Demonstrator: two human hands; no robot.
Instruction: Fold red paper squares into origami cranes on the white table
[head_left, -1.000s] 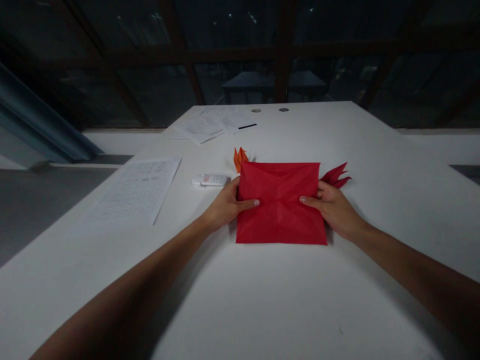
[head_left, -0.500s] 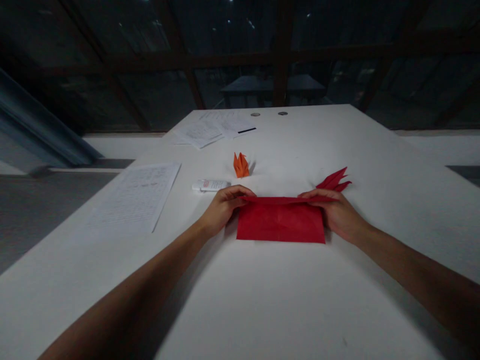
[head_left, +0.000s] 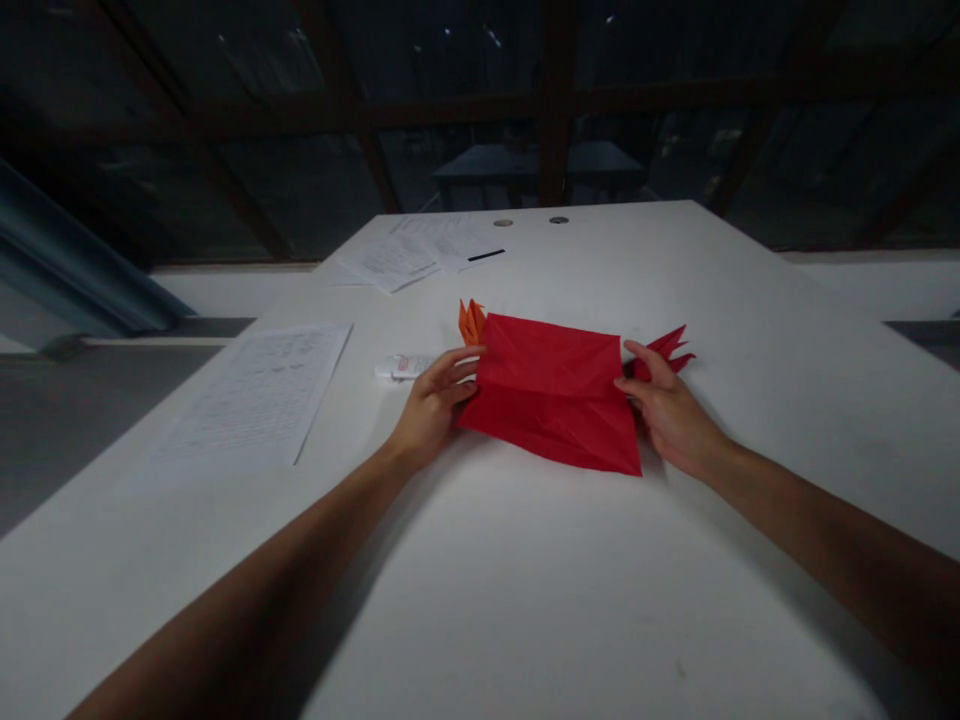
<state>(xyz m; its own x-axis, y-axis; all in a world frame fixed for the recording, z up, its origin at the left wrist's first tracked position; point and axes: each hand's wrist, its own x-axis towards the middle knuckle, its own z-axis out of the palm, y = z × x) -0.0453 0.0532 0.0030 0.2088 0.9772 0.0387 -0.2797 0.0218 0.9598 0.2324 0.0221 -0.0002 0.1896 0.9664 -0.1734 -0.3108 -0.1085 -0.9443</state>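
Observation:
A creased sheet of red paper is held between my two hands, tilted up above the white table. My left hand pinches its left edge, thumb in front near the middle crease. At the opposite edge my right hand has its thumb against the paper, with the fingers partly behind it. An orange folded-paper figure stands behind the sheet's upper left corner, partly hidden. Beyond my right fingers lies a red folded-paper figure, also partly covered.
A white tube with printing lies beside my left hand. Written sheets lie on the left of the white table; more papers and a black strip are farther back. Dark windows stand beyond.
The red paper, folded over with its fold at the top, has been opened and now shows two halves with a crease between. Its upper half now covers part of the orange figure.

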